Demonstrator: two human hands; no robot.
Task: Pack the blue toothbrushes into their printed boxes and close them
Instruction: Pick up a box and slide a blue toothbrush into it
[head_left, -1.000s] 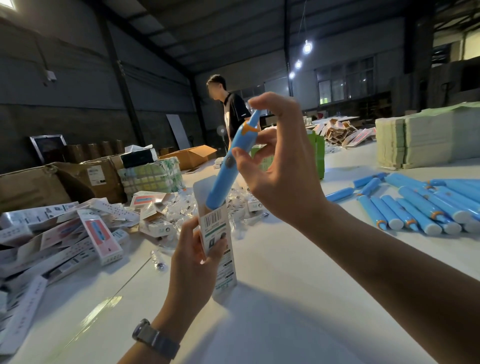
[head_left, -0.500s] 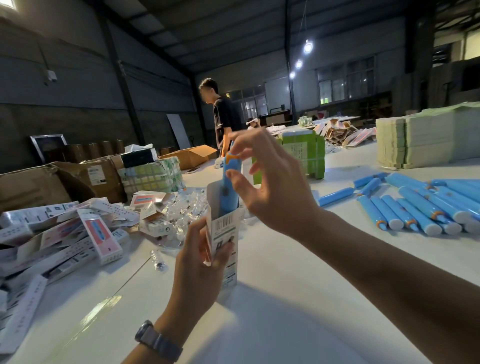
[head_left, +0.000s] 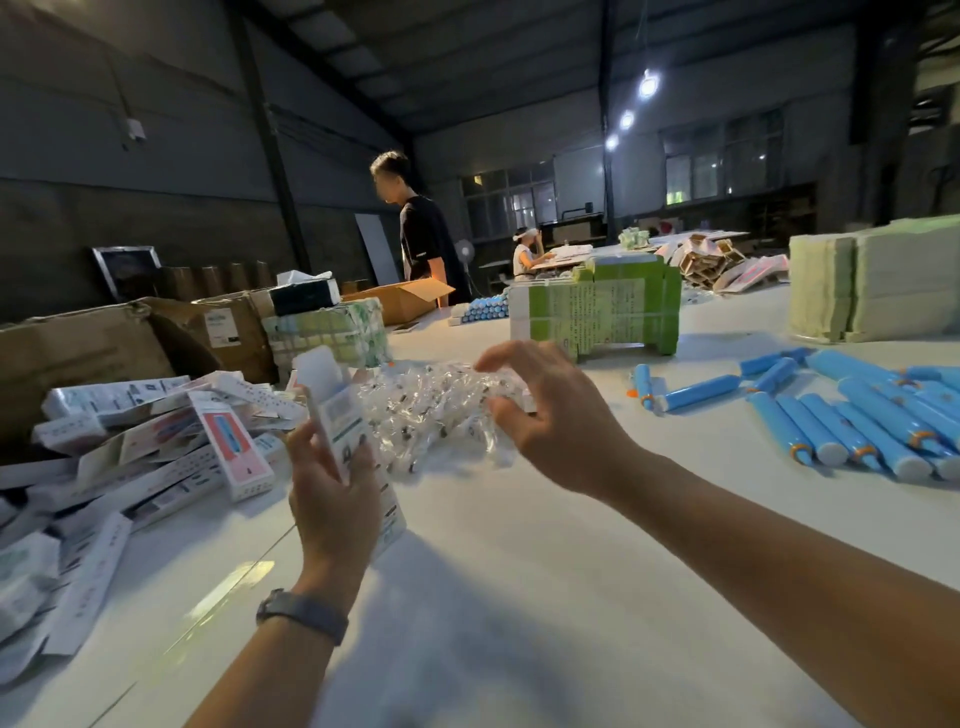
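Note:
My left hand (head_left: 332, 499) grips a printed white box (head_left: 345, 431) upright above the table, its top flap standing open; no toothbrush shows above its mouth. My right hand (head_left: 550, 415) hovers to the right of the box with fingers spread and loosely curled, holding nothing, over a heap of clear plastic packets (head_left: 431, 410). Several blue toothbrush handles (head_left: 831, 415) lie in a loose row on the white table (head_left: 519, 571) at the right. A pile of printed boxes (head_left: 156, 441) lies at the left.
Open brown cartons (head_left: 104, 343) stand at the back left, beside a wrapped bundle (head_left: 327, 332). A green printed stack (head_left: 597, 312) sits mid-table and pale green stacks (head_left: 872, 280) at the far right. A person in black (head_left: 426, 244) stands beyond the table; another sits farther back.
The blue toothbrush has gone fully down into the box and is out of sight. My right hand let go of it and moved right, over the clear packets. The box has sunk lower.

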